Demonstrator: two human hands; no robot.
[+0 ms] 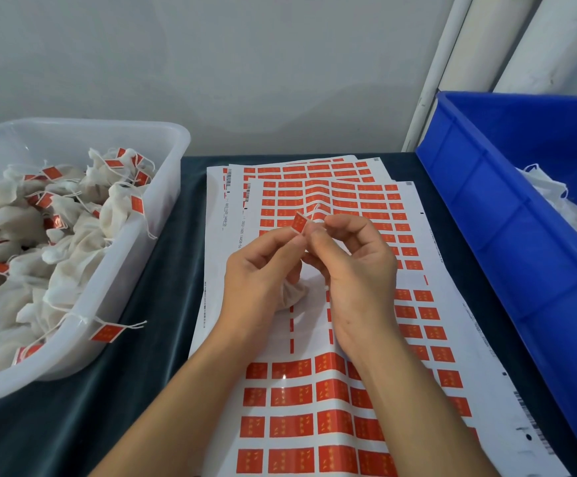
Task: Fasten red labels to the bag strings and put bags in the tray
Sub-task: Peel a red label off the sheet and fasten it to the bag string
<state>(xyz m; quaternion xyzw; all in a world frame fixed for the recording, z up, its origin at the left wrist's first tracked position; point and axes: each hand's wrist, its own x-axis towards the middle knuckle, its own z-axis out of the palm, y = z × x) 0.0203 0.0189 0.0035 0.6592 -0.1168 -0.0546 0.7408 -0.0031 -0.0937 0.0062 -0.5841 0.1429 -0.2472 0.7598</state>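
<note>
Over the label sheets both hands meet. My left hand [263,270] pinches a red label [299,223] between thumb and forefinger. My right hand [355,259] pinches the white string [315,211] right beside the label. A small white cloth bag [294,294] hangs below, between my palms, mostly hidden by them. The clear plastic tray [163,187] at the left holds several white bags with red labels on their strings; one labelled string [108,332] hangs over its front rim.
Sheets of red labels [314,407] cover the dark cloth table [163,270], with several labels peeled off. A blue bin [507,242] at the right holds unlabelled white bags [555,197]. A grey wall and white pipes stand behind.
</note>
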